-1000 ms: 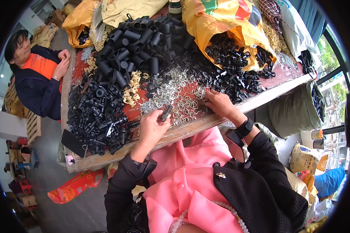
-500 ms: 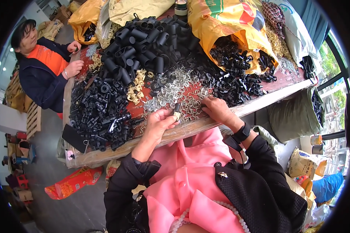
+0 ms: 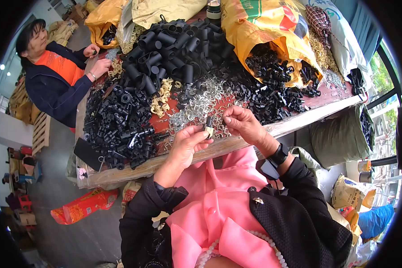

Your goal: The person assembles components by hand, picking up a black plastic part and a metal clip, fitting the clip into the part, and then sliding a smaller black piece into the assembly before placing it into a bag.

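Between left fingers (image 3: 197, 138), black-and-beige part (image 3: 209, 127), partly hidden.

Small-parts workshop, worktable (image 3: 299, 123) heaped with black tubes (image 3: 165, 54), bent metal pieces (image 3: 204, 102), open yellow sack (image 3: 265, 27), wooden pallet (image 3: 41, 132)

On the table (image 3: 328, 102), hooks (image 3: 208, 100) are spread in the middle. To their left, fittings (image 3: 120, 120) are heaped; behind and leftward, tubes (image 3: 165, 53) are piled. To the right, clips (image 3: 272, 98) are placed before and inside a sack (image 3: 263, 27), which is laid farther back.
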A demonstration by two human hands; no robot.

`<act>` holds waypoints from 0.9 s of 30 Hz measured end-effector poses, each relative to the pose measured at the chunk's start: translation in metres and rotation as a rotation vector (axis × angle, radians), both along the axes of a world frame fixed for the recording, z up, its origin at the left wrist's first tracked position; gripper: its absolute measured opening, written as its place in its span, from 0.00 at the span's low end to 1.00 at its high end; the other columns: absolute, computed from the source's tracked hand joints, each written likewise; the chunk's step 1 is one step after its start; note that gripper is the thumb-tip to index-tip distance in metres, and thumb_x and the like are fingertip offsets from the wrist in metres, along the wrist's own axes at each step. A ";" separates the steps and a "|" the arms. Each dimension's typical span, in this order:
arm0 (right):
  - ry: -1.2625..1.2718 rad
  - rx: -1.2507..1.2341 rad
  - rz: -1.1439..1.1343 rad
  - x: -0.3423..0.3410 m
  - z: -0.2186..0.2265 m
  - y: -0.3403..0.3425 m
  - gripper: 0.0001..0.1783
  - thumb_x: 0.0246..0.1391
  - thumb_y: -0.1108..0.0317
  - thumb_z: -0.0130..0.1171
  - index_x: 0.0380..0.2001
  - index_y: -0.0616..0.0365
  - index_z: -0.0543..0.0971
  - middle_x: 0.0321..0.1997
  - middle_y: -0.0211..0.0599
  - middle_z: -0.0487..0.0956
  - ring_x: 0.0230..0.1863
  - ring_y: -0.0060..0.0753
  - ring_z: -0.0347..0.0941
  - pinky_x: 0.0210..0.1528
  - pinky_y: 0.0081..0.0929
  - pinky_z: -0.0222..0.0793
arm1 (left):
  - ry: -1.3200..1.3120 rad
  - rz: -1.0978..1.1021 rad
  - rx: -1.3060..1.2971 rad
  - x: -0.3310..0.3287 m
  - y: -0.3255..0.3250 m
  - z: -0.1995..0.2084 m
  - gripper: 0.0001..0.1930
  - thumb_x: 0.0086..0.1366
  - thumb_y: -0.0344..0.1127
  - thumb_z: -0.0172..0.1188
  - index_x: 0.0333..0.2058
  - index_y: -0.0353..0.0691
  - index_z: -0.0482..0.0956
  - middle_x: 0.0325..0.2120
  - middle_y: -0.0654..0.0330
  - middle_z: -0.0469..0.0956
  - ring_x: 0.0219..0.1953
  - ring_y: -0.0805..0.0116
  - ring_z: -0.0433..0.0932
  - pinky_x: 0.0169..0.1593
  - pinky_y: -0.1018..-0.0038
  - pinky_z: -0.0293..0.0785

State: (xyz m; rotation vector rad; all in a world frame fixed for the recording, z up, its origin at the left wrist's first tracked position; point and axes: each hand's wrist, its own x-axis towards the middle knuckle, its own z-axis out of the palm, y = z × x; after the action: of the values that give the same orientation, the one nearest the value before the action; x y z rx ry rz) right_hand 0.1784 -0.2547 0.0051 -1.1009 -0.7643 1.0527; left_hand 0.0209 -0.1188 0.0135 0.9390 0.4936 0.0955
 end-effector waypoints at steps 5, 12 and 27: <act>0.197 0.052 0.019 -0.012 0.014 0.000 0.06 0.51 0.68 0.51 0.32 0.59 0.71 0.23 0.26 0.71 0.21 0.14 0.66 0.24 0.11 0.63 | -0.034 0.005 -0.030 -0.002 -0.003 0.001 0.11 0.54 0.30 0.54 0.36 0.32 0.71 0.30 0.58 0.75 0.29 0.70 0.76 0.31 0.83 0.73; 0.064 0.030 0.076 -0.021 0.023 0.000 0.08 0.50 0.69 0.52 0.32 0.62 0.70 0.25 0.28 0.71 0.25 0.16 0.67 0.28 0.13 0.64 | -0.062 -0.008 -0.062 -0.004 -0.004 0.008 0.10 0.55 0.30 0.54 0.36 0.32 0.71 0.31 0.58 0.75 0.31 0.69 0.76 0.32 0.82 0.73; -0.987 0.114 -0.346 -0.031 0.022 0.010 0.12 0.40 0.70 0.61 0.29 0.62 0.73 0.21 0.32 0.69 0.22 0.26 0.67 0.23 0.19 0.63 | -0.008 0.018 -0.153 0.000 -0.002 0.015 0.09 0.55 0.28 0.54 0.36 0.33 0.71 0.30 0.59 0.74 0.31 0.69 0.76 0.34 0.79 0.74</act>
State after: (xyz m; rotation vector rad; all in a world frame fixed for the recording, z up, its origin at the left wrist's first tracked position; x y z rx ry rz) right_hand 0.1469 -0.2449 0.0269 -1.5854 -1.3157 0.1103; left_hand 0.0211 -0.1208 0.0283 0.7847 0.4953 0.0770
